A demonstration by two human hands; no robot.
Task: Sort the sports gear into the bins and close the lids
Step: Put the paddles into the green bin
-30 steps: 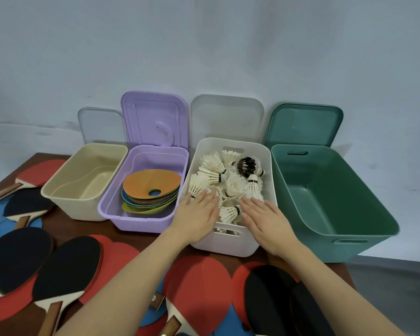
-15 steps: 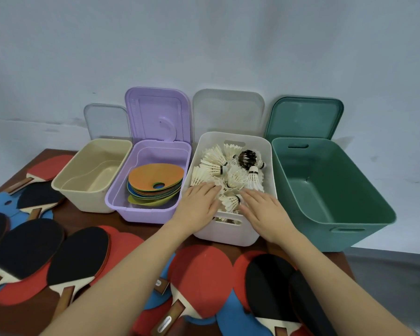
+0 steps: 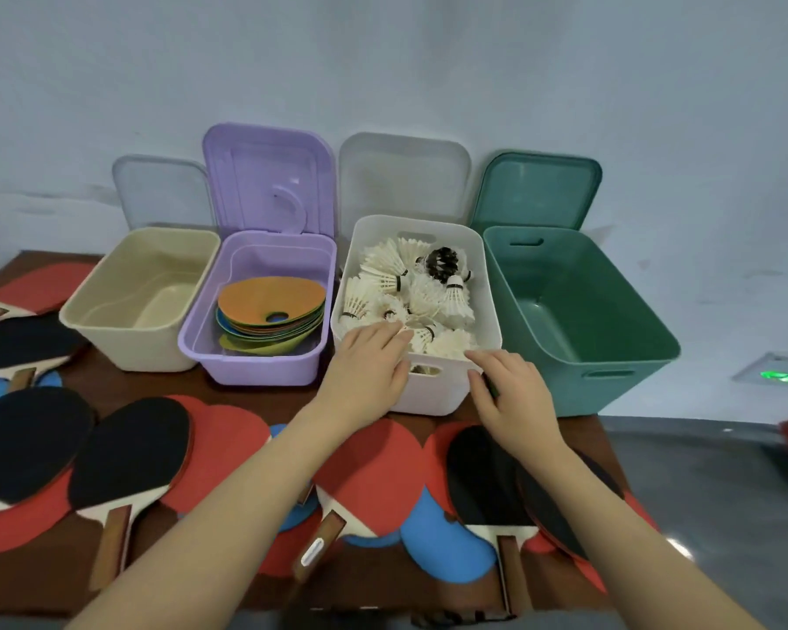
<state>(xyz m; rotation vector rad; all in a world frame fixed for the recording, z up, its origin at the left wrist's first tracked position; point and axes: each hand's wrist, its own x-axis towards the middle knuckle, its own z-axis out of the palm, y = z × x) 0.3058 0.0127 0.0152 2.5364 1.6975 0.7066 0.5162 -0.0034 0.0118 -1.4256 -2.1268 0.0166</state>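
Paddles [image 3: 128, 452] strewn on counter [image 3: 255, 402] front; beige bin [image 3: 110, 320], purple bin [image 3: 210, 356] with discs [image 3: 269, 306], white bin [image 3: 437, 393] of shuttlecocks [image 3: 424, 293]; left hand [image 3: 365, 370] flat, fingers straight on its near rim, right hand [image 3: 510, 393] loosely curled, empty, at front wall; green bin [image 3: 610, 356] right, lids up

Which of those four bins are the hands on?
The white bin, third from the left, full of shuttlecocks. The left hand and right hand rest at its near rim; the others go untouched.

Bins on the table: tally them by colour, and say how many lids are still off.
Beige bin: 1
Purple bin: 1
White bin: 1
Green bin: 1
Total: 4 bins
Lids off: 4, all leaning on the wall behind.
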